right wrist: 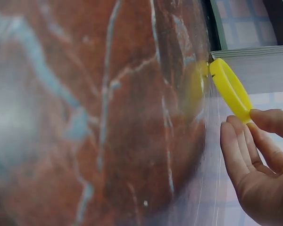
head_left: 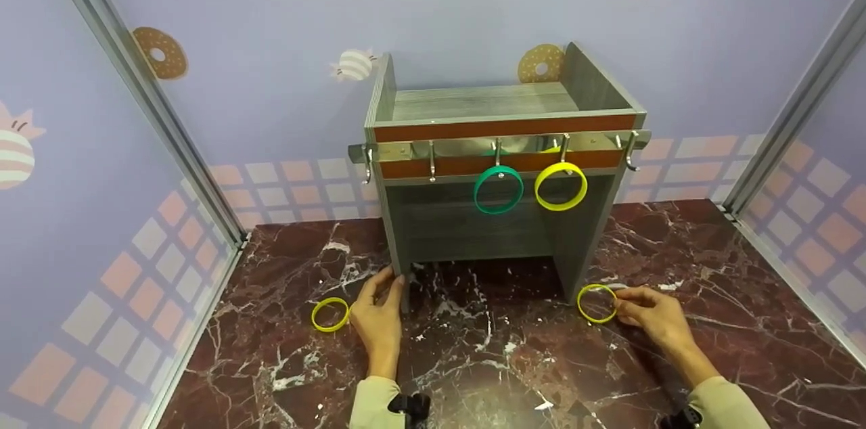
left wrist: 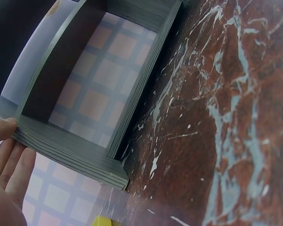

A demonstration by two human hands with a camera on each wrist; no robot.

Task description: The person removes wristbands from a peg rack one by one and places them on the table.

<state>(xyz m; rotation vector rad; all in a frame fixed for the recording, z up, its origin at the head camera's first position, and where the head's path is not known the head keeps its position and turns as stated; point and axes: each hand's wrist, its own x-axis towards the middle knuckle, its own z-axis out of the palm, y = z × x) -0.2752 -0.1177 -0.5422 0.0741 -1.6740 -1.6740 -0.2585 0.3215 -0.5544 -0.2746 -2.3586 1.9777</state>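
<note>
A small grey wooden shelf unit [head_left: 477, 119] stands upright with a metal rail of hooks [head_left: 460, 147] across its front. My left hand [head_left: 379, 314] grips the lower front edge of its left side panel [left wrist: 70, 153], thumb on one face and fingers on the other. A yellow ring [right wrist: 230, 89] is pinched between thumb and fingers of my right hand [head_left: 653, 315], beside the foot of the right panel. Another yellow ring [head_left: 330, 330] lies on the table, left of my left hand. From two hooks hang a green ring [head_left: 477, 202] and a larger yellow ring [head_left: 538, 199].
The dark red marbled tabletop [head_left: 473, 375] runs up to a patterned back wall [head_left: 304, 111]. Side walls with metal corner posts [head_left: 152, 94] bound it left and right. Other hooks [head_left: 433, 162] on the rail carry no ring.
</note>
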